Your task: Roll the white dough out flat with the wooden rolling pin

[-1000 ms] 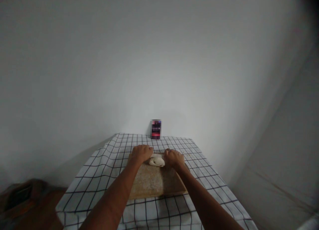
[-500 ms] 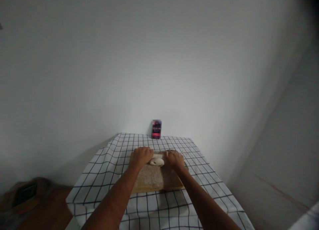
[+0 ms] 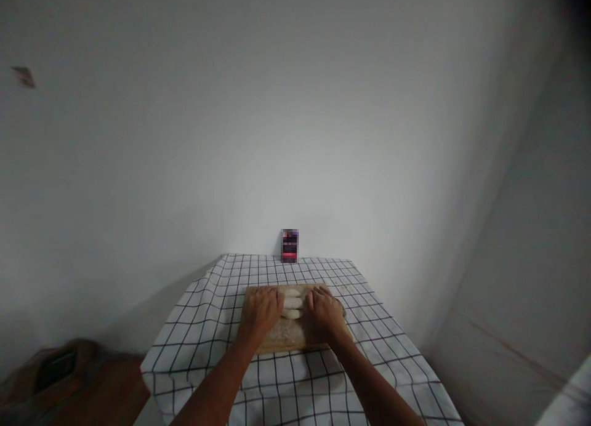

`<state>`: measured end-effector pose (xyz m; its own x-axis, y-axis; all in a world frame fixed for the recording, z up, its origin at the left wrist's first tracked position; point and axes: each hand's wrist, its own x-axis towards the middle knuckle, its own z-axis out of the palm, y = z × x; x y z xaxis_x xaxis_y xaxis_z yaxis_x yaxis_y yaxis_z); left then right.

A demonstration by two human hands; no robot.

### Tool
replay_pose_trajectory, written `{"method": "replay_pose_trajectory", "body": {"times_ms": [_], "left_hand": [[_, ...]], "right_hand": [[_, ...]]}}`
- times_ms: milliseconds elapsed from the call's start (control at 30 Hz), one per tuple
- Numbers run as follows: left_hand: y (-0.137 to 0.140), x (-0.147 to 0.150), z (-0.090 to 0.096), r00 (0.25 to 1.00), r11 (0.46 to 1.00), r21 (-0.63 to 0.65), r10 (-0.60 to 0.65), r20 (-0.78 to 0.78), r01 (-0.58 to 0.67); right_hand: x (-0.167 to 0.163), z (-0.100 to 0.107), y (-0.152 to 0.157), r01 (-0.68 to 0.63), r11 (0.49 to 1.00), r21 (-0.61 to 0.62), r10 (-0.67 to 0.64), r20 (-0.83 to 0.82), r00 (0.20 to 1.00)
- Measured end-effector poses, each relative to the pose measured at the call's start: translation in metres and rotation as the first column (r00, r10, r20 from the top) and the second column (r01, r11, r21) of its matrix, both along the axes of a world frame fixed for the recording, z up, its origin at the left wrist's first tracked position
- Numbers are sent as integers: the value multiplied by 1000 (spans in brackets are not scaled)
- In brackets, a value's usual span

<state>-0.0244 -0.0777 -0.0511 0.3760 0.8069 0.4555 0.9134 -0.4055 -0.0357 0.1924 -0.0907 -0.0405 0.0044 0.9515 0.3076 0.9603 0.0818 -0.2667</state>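
Note:
Pale dough (image 3: 292,303) lies on a floured wooden board (image 3: 286,337), and the part showing between my hands has several rounded ridges, one behind another. At its left end my left hand (image 3: 265,304) presses down with curled fingers. My right hand (image 3: 322,305) bears on the right end in the same way, its fingers bent over the dough. Both ends of the dough are hidden under my hands. Just past the outer side of my right hand shows a small dark edge that I cannot make out.
Under the board is a white cloth with black grid lines (image 3: 203,333), covering the table. A dark, blurred upright object (image 3: 290,246) stands at the far edge against the white wall (image 3: 286,136). A brown piece of furniture (image 3: 58,370) is low on the left.
My hands have drawn back a little toward me over the board. The dough between them, a folded roll before, now shows several ridges. The view has tilted slightly.

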Motion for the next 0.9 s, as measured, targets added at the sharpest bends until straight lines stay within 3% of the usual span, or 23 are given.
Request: {"method": "replay_pose_trajectory", "body": {"times_ms": [367, 700, 900], "left_hand": [[-12, 4, -5, 986, 1000, -6, 22, 165, -21], [-22, 3, -2, 980, 999, -40, 22, 199, -14], [-21, 3, -9, 978, 1000, 4, 26, 207, -28]], "right_hand": [[-2, -17, -11, 47, 998, 30, -45, -48, 998], [-9, -1, -28, 105, 994, -40, -104, 15, 994], [-9, -5, -27, 138, 990, -29, -139, -8, 990]]}}
